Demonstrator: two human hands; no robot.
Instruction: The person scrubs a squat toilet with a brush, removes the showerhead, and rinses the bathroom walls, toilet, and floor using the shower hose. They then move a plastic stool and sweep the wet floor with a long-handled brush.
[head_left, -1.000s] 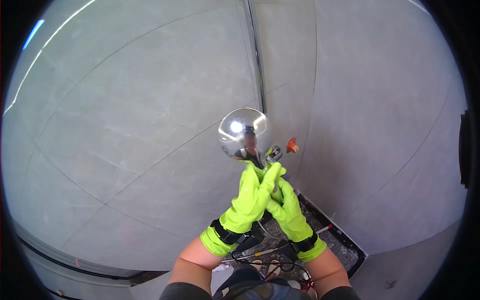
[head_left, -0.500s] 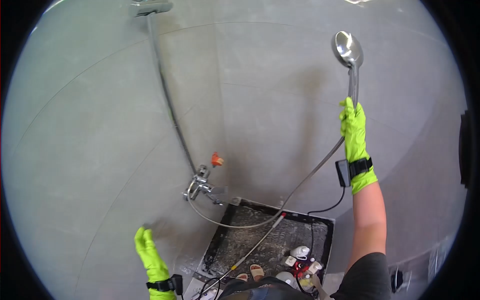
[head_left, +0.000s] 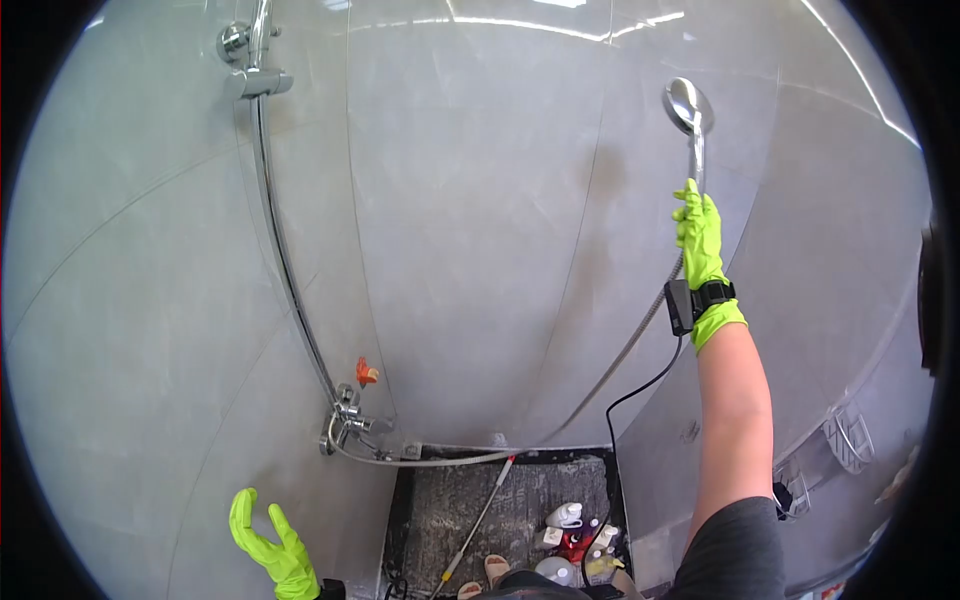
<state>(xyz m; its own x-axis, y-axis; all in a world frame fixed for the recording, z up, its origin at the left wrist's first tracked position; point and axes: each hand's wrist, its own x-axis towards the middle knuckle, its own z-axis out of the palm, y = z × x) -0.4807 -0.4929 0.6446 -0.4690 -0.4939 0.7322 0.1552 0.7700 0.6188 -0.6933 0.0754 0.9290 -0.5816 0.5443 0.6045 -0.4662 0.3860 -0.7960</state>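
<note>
Holding the shower head up in front of the grey wall, well to the right of the rail, we have our right hand closed around its handle. The rounded chrome back faces us, so the spray side seems turned to the wall; whether water runs, we cannot tell. Our left hand is low on the other side, half open with the thumb well apart from the fingers, gripping nothing.

From the mixer tap, the hose sags, then climbs to our right hand. To hold this well, we should leave that slack in it, as a taut hose would probably drag the shower head off aim. Smooth chrome may slip in a glove, so our grip wants to be firm, with the wrist doing the steering. The black cable hanging from the wrist unit runs near the hose; we do best to stop the two tangling. Down by our sandals, a pole and bottles call for careful footing.
</note>
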